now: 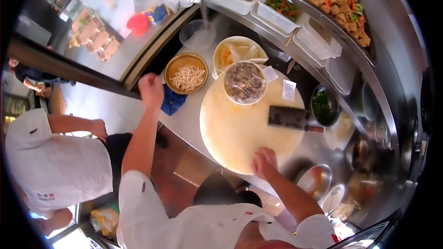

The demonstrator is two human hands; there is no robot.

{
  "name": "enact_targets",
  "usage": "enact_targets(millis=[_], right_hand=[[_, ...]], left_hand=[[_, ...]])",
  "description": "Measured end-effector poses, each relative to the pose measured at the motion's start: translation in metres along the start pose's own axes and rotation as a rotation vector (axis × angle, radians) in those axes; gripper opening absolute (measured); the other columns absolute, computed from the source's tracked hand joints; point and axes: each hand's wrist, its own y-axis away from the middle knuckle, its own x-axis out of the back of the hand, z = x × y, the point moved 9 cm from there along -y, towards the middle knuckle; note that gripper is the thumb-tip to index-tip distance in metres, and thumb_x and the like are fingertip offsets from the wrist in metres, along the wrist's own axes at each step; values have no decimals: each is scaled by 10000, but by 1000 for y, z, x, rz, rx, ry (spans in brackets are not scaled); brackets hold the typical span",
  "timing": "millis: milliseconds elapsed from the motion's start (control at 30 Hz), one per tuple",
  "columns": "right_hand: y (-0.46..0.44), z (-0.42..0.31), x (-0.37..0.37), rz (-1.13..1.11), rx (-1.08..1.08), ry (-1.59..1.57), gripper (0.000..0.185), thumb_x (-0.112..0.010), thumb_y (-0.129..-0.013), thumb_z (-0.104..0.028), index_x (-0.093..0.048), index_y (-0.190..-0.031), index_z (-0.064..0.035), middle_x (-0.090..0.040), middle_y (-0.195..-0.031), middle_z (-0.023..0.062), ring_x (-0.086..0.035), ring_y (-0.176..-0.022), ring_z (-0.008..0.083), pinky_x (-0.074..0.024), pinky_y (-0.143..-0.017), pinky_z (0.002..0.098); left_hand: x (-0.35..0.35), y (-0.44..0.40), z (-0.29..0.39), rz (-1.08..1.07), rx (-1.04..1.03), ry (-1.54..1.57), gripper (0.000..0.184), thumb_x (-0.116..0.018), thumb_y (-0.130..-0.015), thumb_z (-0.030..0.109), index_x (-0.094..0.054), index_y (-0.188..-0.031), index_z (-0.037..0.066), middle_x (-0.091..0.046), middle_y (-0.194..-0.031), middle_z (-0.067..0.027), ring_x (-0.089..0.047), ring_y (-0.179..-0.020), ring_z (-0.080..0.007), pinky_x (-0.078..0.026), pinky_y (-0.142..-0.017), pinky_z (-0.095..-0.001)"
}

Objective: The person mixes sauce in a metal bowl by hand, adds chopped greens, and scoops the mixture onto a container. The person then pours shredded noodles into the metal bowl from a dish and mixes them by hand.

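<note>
My left hand [151,91] is raised at the left side of the counter, next to a brown bowl [188,74] of pale shredded strips and a crumpled blue cloth [172,100]. Its fingers are curled closed, and whatever they may hold is hidden. At the near edge of a round, pale cutting board [230,131] is my right hand [264,162], its fingers loosely bent and apart, with nothing visible in them. A cleaver [288,117] lies flat on the board, its reddish handle pointing right. Toward the board's far side stands a plastic-wrapped bowl of greyish food [244,83].
Behind the wrapped bowl sits a white container [230,50] with a plastic bag. Two paper slips [288,90] lie near the board's far edge. A bowl of chopped greens [324,106] stands right. A co-worker in white [60,157] stands at my left.
</note>
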Motion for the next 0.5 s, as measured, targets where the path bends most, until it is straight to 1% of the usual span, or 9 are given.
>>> enact_targets(millis=[33,100,200,233,300,333,433,467,500], right_hand=[[0,-8,-1,10,-3,-28,348,-736,-771,-195,-657,-1086,-69,-597,-1211,194,-553,-1144,408,-436,-998,530],[0,-17,-4,-32,-19,-52,316,-729,-780,-197,-667,-1067,-80,-607,-1195,181,-561,-1131,401,-445,-987,524],[0,-14,-5,-40,-38,-58,278,-720,-793,-204,-678,-1046,-97,-617,-1177,161,-573,-1111,391,-460,-969,514],[2,-13,-6,-34,-44,-64,267,-717,-797,-206,-680,-1041,-103,-619,-1173,155,-577,-1105,388,-465,-963,511],[6,-9,-11,-30,6,-55,352,-746,-785,-203,-644,-1107,-107,-577,-1213,151,-550,-1135,379,-448,-986,510],[11,-8,-12,-32,27,-53,397,-761,-779,-201,-626,-1141,-108,-556,-1233,149,-537,-1150,374,-440,-998,509],[13,-10,-12,-58,37,-36,391,-772,-797,-234,-629,-1141,-115,-558,-1240,147,-532,-1165,367,-440,-1003,510],[10,-12,-8,-53,34,-36,352,-750,-819,-249,-640,-1125,-114,-571,-1224,146,-542,-1151,369,-444,-995,508],[8,-17,-2,-50,31,-38,316,-728,-842,-263,-651,-1109,-113,-584,-1207,146,-553,-1138,371,-448,-987,506]], left_hand=[[-31,-35,22,-82,-129,-159,258,-717,-889,240,-676,-961,-4,-643,-1022,-198,-610,-1009,-337,-489,-892,-438],[-85,-82,45,-128,-115,-504,496,-690,-890,462,-706,-1081,5,-654,-1152,-202,-601,-1138,-369,-470,-984,-450],[-156,-116,31,-404,196,-800,623,-622,-882,564,-705,-1205,37,-657,-1251,-181,-578,-1230,-386,-457,-1029,-460],[-167,-117,25,-439,272,-743,606,-615,-885,545,-703,-1225,51,-656,-1269,-172,-580,-1231,-387,-456,-1033,-466],[-189,-120,5,-503,420,-624,577,-601,-890,507,-697,-1265,79,-655,-1305,-153,-584,-1233,-390,-452,-1041,-480],[-195,-125,8,-413,350,-532,445,-588,-878,407,-740,-1131,74,-712,-1162,-158,-652,-1123,-374,-497,-966,-481],[-180,-118,37,-328,206,-354,404,-586,-852,391,-738,-968,35,-735,-990,-175,-699,-988,-361,-523,-874,-490],[-169,-114,39,-280,147,-296,357,-597,-846,346,-696,-854,3,-715,-873,-185,-699,-859,-359,-527,-779,-469],[-148,-100,48,-259,104,-180,345,-606,-873,333,-688,-856,-2,-706,-848,-172,-688,-817,-319,-522,-760,-438]])
